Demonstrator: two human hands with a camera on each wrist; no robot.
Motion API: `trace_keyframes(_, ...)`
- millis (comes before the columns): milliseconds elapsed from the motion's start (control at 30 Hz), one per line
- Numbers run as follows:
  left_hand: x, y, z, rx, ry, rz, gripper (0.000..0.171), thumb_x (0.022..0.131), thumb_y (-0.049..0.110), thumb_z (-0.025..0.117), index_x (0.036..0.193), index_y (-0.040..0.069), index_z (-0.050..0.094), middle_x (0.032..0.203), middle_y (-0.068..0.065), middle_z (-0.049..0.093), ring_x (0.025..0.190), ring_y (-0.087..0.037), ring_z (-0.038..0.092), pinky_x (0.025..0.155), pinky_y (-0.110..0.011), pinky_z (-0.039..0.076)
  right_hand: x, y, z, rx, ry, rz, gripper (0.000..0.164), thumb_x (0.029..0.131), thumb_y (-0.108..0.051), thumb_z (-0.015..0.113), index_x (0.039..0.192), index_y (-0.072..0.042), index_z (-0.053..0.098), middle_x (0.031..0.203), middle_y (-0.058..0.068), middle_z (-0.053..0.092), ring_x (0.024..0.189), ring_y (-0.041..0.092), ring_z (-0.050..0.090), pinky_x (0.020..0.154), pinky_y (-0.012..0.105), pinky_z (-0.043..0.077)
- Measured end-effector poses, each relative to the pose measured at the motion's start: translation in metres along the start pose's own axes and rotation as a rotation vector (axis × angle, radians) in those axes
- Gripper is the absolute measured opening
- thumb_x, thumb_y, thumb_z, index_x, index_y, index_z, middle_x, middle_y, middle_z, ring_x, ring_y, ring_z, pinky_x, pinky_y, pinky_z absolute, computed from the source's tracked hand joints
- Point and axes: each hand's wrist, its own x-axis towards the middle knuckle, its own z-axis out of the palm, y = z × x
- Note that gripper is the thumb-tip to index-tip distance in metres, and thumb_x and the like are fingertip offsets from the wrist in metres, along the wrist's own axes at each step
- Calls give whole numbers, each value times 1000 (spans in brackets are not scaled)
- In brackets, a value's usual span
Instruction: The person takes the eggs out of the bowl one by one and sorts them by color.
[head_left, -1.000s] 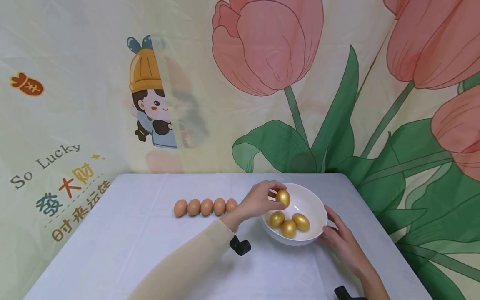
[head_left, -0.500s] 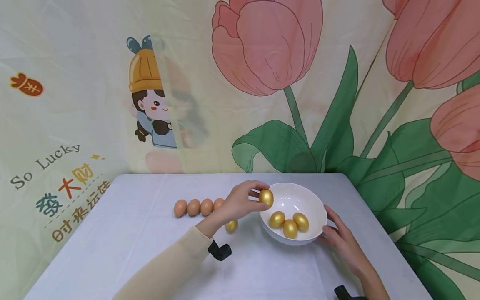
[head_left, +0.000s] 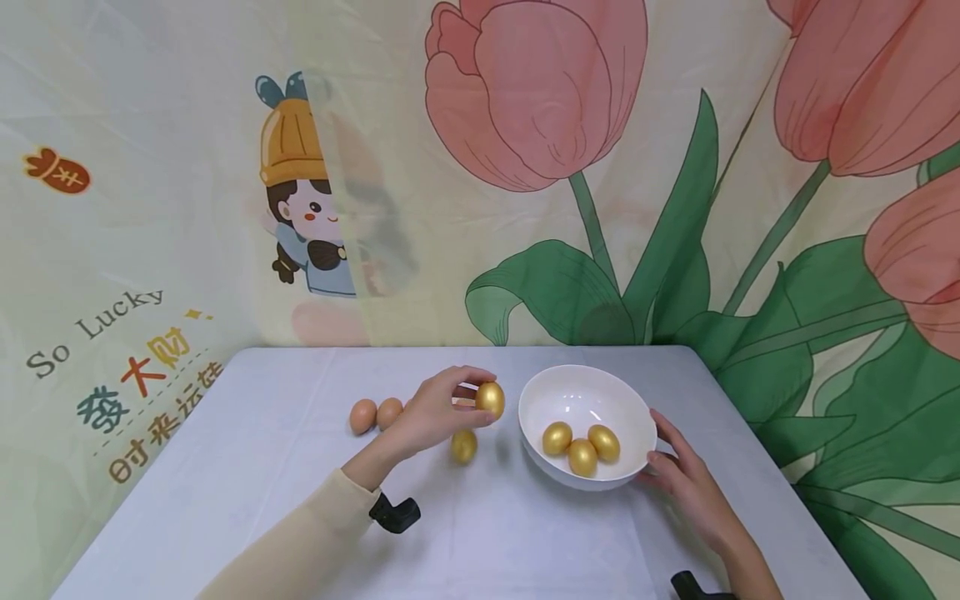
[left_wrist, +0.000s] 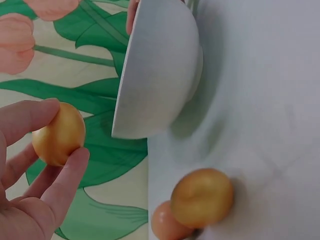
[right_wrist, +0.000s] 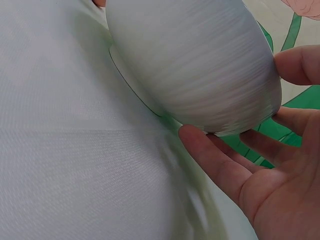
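My left hand [head_left: 433, 410] pinches a golden egg [head_left: 491, 401] between thumb and fingers, raised left of the white bowl [head_left: 573, 385]. In the left wrist view, this held egg [left_wrist: 60, 134] is apart from the bowl's outer wall [left_wrist: 160, 70]. Three golden eggs [head_left: 582, 457] lie together inside the bowl. My right hand [head_left: 686, 477] holds the bowl's right side, its fingers spread along the outer wall [right_wrist: 195, 65]. Below my left fingers, another golden egg [head_left: 464, 447] rests on the table.
Brown eggs [head_left: 363, 416] stand in a row at the table's back left, partly hidden behind my left hand. The white-covered table [head_left: 525, 542] ends at a printed tulip backdrop [head_left: 536, 92]. Black wrist mounts [head_left: 395, 512] sit on both wrists.
My left hand has lifted the golden egg out of the bowl and carried it left. Three golden eggs stay in the bowl. The right hand has kept its place.
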Motion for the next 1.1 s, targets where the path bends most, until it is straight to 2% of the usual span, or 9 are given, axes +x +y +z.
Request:
trace_keyframes(167,-10,-8,-11,-21,5,-19,53,89,24,88,137,26,67,137,5,65,121,-22,66,98,-36,59,0,-1,1,-3,-1,7,67,114,-31,50,171,-18,17,169,23,24,135,42,54,94,33,62)
trace_keyframes(367,-24,-21,-25,11,29,-71,53,87,32,90,135,34,68,137,10,65,121,-19,67,98,-38,59,0,-2,1,0,-1,18,68,114,-32,50,171,-19,17,169,23,24,137,45,52,94,34,62)
trace_keyframes(633,-38,-41,-38,30,55,-103,53,88,27,89,137,27,68,138,5,65,124,-22,67,99,-40,59,0,-2,0,-6,-1,21,68,114,-33,50,172,-19,17,168,22,24,136,43,53,94,34,62)
trace_keyframes(900,-45,-56,-39,50,49,-61,55,88,17,89,139,12,68,138,-6,64,121,-28,65,99,-38,59,0,-2,0,2,-3,20,68,114,-32,50,172,-19,17,168,23,24,135,43,53,94,34,62)
trace_keyframes(1100,-48,-68,-36,95,47,18,53,86,7,89,134,0,69,132,-17,62,116,-37,66,93,-37,62,0,-2,0,3,-3,17,68,113,-32,51,171,-19,17,168,22,25,134,41,54,94,34,62)
